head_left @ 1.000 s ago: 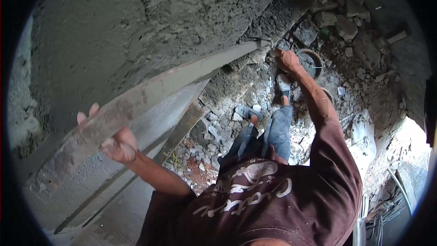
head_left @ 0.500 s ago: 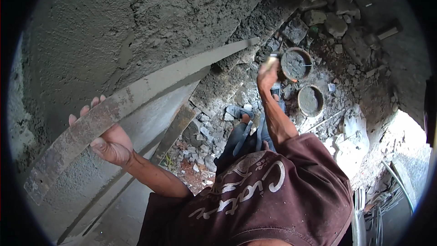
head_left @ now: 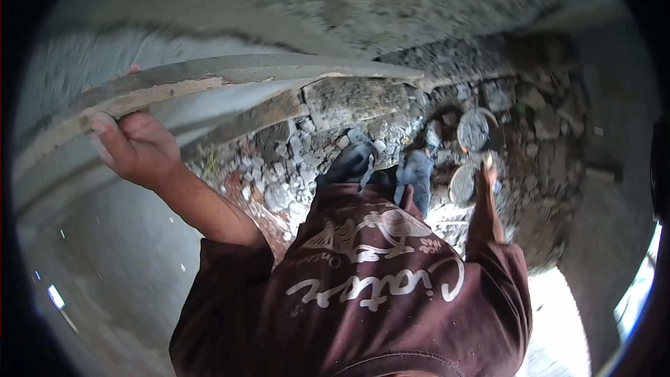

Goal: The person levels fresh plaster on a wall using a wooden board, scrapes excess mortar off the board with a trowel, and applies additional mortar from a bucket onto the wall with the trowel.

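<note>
My left hand (head_left: 139,148) grips a long, flat board (head_left: 209,73) near its left end, thumb on the near side and fingertips over the far side. The board looks bowed in this wide picture and stretches right along the grey plastered wall (head_left: 335,10). My right hand (head_left: 486,180) is low on the right, beside two round tubs. It seems closed on a small, pale-ended thing, too blurred to name. The far tub (head_left: 475,130) holds grey mortar; the near tub (head_left: 461,185) is partly hidden by my right hand and forearm.
Broken rubble (head_left: 279,167) covers the ground around my feet, with larger stones (head_left: 548,122) at the right. A rough ledge (head_left: 359,102) runs below the wall. A smooth grey surface (head_left: 125,258) lies to the left, and bright light enters at the lower right.
The view has swung, and the wall now lies across the top. The board has tipped, so its narrow edge shows. My right hand has moved from beside the far tub down toward the near one.
</note>
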`<action>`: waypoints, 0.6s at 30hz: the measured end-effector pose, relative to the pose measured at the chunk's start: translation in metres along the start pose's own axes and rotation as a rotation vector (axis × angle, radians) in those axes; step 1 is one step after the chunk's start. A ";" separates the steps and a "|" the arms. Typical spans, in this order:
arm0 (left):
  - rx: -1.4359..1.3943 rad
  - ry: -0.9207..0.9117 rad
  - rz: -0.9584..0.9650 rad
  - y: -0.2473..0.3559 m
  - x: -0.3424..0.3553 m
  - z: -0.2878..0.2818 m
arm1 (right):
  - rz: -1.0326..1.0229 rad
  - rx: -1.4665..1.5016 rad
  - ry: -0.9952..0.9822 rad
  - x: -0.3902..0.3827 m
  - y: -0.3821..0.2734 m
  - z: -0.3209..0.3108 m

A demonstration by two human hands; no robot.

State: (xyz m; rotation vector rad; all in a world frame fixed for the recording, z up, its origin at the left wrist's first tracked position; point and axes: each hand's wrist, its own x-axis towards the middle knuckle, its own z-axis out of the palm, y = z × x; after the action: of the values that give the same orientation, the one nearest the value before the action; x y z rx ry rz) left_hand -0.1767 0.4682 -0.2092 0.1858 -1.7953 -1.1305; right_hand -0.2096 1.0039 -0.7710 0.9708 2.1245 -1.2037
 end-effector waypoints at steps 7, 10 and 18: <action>0.161 0.359 -0.109 0.005 0.005 -0.171 | 0.218 -0.042 -0.119 -0.061 0.157 -0.066; 0.450 0.535 -0.206 -0.027 0.004 -0.209 | 0.121 -0.613 -0.277 -0.079 0.210 -0.030; 0.978 0.381 -0.189 -0.193 -0.017 -0.345 | 0.337 0.806 0.143 -0.150 0.083 0.090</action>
State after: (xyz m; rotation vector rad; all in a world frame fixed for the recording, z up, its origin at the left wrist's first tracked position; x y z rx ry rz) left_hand 0.0385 0.1596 -0.3324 1.0825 -1.8511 -0.2100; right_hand -0.0451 0.9042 -0.7493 1.7071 1.4505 -1.8801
